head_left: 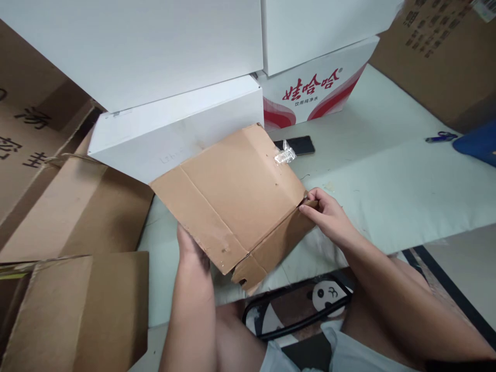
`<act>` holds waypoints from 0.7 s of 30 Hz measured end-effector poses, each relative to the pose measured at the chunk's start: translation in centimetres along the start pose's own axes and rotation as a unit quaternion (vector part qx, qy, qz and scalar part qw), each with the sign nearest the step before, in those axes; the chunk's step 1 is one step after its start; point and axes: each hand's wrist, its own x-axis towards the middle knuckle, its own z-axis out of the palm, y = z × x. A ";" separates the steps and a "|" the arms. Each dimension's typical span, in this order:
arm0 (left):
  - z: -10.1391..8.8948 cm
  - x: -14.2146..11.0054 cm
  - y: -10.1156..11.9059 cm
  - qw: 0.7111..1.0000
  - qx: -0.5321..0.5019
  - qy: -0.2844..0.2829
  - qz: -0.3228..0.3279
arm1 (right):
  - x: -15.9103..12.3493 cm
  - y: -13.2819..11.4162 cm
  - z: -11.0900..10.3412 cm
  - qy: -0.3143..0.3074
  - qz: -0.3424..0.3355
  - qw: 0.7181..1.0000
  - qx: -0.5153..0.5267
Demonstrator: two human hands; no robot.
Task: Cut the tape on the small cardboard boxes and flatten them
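While the L hand [189, 245] backs up the lower-left edge of a creased cardboard sheet [228, 191], the R hand [327, 212] works the far end of its side flap [281, 243]. Sheet is tilted, over the near part of the pale surface [387, 170], in front of a long white box [182, 134]; can't tell if its top corner touches that box.

R grip: thumb + index brought together, pinching the flap/panel corner, w/ the other fingers curled behind. L grip: wrist + back of hand show at the edge, fingers hidden under the board, so can't tell how far open or whether it's clamped; prob. supporting from below.

To do it well: keep L support broad & flat so the big panel doesn't sag; R pinch right on the crease line, even pressure along it, not yanking at the corner, b/c board could tear where panel & flap meet. Watch the clear tape scrap [285, 152] on the upper-right edge, might snag or stick. Smartphone [304, 145] lies just past that edge, so best swing the sheet clear of it.
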 end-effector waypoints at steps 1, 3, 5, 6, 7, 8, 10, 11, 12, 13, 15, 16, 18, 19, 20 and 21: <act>0.2 -0.2 0.1 1.000 0.003 0.008 -0.005 | 0.0 0.0 0.0 0.001 0.000 1.000 -0.002; 0.4 -0.4 0.3 1.000 0.007 0.014 -0.010 | 0.0 0.0 0.0 0.003 0.004 1.000 -0.007; 0.5 -0.5 0.3 1.000 0.009 0.014 -0.009 | 0.0 0.0 0.0 0.005 0.005 1.000 -0.013; 0.5 -0.5 0.3 1.000 0.009 0.011 -0.007 | 0.1 0.0 0.0 0.005 0.004 1.000 -0.015; 0.5 -0.5 0.2 1.000 0.008 0.008 -0.006 | 0.1 0.0 0.0 0.006 0.002 1.000 -0.016; 0.5 -0.5 0.2 1.000 0.008 0.004 -0.005 | 0.1 0.0 0.0 0.006 0.002 1.000 -0.016; 0.5 -0.4 0.0 1.000 0.009 0.000 -0.005 | 0.1 0.1 0.0 0.005 0.005 1.000 -0.013; 0.5 -0.4 0.0 1.000 0.010 0.000 -0.006 | 0.1 0.1 0.0 0.004 0.009 1.000 -0.013; 0.6 -0.3 -0.1 1.000 0.011 0.002 -0.007 | 0.1 0.2 -0.1 0.004 0.012 1.000 -0.015; 0.6 -0.3 -0.1 1.000 0.012 0.004 -0.008 | 0.1 0.2 -0.1 0.005 0.014 1.000 -0.018; 0.5 -0.2 -0.2 1.000 0.013 0.008 -0.010 | 0.1 0.2 -0.1 0.008 0.014 1.000 -0.024; 0.5 -0.1 -0.3 1.000 0.014 0.009 -0.011 | 0.1 0.2 -0.1 0.009 0.013 1.000 -0.025; 0.4 0.0 -0.5 1.000 0.016 0.006 -0.014 | 0.1 0.1 -0.2 0.009 0.013 1.000 -0.021; 0.3 0.0 -0.7 1.000 0.017 0.005 -0.016 | 0.1 0.1 -0.3 0.008 0.012 1.000 -0.019; 0.2 0.1 -0.8 1.000 0.018 0.003 -0.018 | 0.2 0.1 -0.3 0.008 0.012 1.000 -0.018; 0.1 0.1 -0.9 1.000 0.019 0.003 -0.021 | 0.2 0.2 -0.3 0.009 0.011 1.000 -0.019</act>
